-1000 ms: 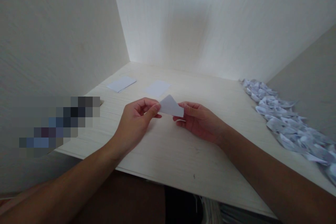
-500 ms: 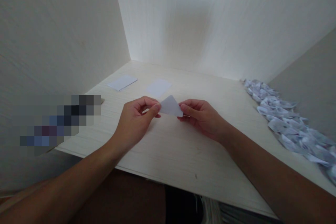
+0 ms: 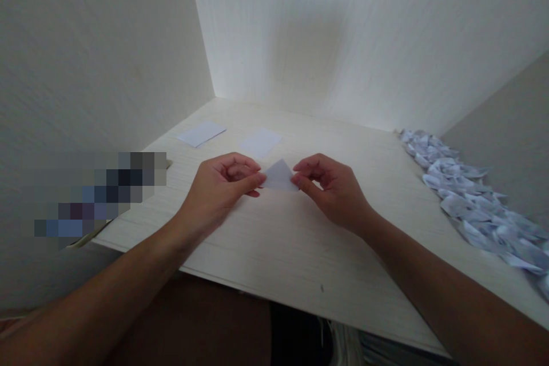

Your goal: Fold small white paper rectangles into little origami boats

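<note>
A small white folded paper (image 3: 280,176), pointed at the top, is held up over the middle of the white table (image 3: 274,240). My left hand (image 3: 225,183) pinches its left corner between thumb and fingers. At its right corner, my right hand (image 3: 332,186) is closed on the paper with the thumb in front. Some fingertips are hidden behind the paper. Beyond my hands lies a pale flat sheet (image 3: 259,142), and a stack of white paper (image 3: 201,133) rests to the left of it.
A long heap of folded white paper pieces (image 3: 472,200) runs along the table's right side. White panels (image 3: 300,40) enclose the back and sides. At the left edge is a blurred, pixelated object (image 3: 124,186).
The folded paper now looks flatter and sits slightly lower. My right hand has shifted its grip, with its fingers raised and more curled. My left hand has moved little.
</note>
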`<act>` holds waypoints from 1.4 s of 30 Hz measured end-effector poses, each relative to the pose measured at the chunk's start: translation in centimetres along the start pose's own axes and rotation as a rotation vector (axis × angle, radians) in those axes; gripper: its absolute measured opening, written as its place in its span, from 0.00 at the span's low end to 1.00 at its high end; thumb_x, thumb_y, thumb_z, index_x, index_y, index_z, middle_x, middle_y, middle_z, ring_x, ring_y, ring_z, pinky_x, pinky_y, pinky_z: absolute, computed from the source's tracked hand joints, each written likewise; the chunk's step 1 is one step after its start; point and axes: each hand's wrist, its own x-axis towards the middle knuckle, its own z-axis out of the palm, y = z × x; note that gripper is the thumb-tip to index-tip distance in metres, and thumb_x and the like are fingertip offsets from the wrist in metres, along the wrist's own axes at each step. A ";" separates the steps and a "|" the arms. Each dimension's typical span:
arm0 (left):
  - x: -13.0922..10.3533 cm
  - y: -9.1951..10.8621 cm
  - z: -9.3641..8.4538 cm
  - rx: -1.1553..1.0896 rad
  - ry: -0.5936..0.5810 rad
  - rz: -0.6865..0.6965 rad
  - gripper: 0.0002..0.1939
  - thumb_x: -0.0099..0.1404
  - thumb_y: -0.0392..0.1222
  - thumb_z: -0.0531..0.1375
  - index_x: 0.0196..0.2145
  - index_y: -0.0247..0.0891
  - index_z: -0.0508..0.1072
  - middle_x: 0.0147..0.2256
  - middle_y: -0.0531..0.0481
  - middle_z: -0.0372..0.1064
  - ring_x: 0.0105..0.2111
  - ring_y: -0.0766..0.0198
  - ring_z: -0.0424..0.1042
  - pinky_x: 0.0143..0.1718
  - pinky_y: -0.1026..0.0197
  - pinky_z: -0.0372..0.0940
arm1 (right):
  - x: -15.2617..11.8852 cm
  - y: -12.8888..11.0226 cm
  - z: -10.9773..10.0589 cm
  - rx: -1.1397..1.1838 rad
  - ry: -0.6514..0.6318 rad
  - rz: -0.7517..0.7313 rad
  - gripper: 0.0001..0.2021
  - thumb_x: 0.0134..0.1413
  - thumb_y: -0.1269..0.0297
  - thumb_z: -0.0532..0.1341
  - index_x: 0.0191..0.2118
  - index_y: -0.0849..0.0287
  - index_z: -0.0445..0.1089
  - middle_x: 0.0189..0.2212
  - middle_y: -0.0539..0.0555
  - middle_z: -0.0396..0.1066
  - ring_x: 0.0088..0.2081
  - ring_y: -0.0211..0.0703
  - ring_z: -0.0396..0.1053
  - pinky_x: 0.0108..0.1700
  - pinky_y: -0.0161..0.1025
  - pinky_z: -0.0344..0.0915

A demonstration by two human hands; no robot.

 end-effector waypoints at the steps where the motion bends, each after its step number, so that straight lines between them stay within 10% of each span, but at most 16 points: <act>1: 0.0 0.0 0.0 0.008 0.000 0.007 0.12 0.49 0.40 0.76 0.28 0.38 0.78 0.24 0.52 0.76 0.25 0.64 0.75 0.26 0.63 0.72 | -0.1 0.0 0.0 -0.001 -0.015 0.012 0.05 0.58 0.63 0.68 0.38 0.57 0.73 0.28 0.50 0.74 0.31 0.39 0.70 0.35 0.39 0.65; 25: -0.3 1.7 -0.3 0.260 -0.141 0.178 0.03 0.57 0.40 0.70 0.29 0.40 0.81 0.25 0.51 0.76 0.23 0.65 0.73 0.26 0.63 0.69 | 0.1 -1.7 -1.0 0.090 -0.094 -0.003 0.06 0.58 0.66 0.66 0.40 0.55 0.69 0.25 0.46 0.68 0.29 0.39 0.67 0.34 0.40 0.62; 32: -0.3 3.0 -1.7 0.518 -0.340 0.492 0.09 0.64 0.37 0.66 0.42 0.43 0.83 0.41 0.45 0.80 0.40 0.59 0.78 0.41 0.60 0.74 | 0.3 -1.1 -1.3 0.219 -0.129 0.065 0.07 0.58 0.63 0.68 0.38 0.56 0.71 0.24 0.45 0.69 0.27 0.37 0.68 0.31 0.38 0.63; 42: 0.1 1.9 -1.9 0.608 -0.166 0.641 0.05 0.63 0.41 0.69 0.38 0.48 0.84 0.37 0.48 0.83 0.36 0.59 0.80 0.40 0.57 0.74 | 0.3 -0.9 -1.0 0.371 -0.120 0.128 0.07 0.60 0.59 0.67 0.37 0.58 0.76 0.28 0.49 0.75 0.30 0.37 0.72 0.36 0.39 0.68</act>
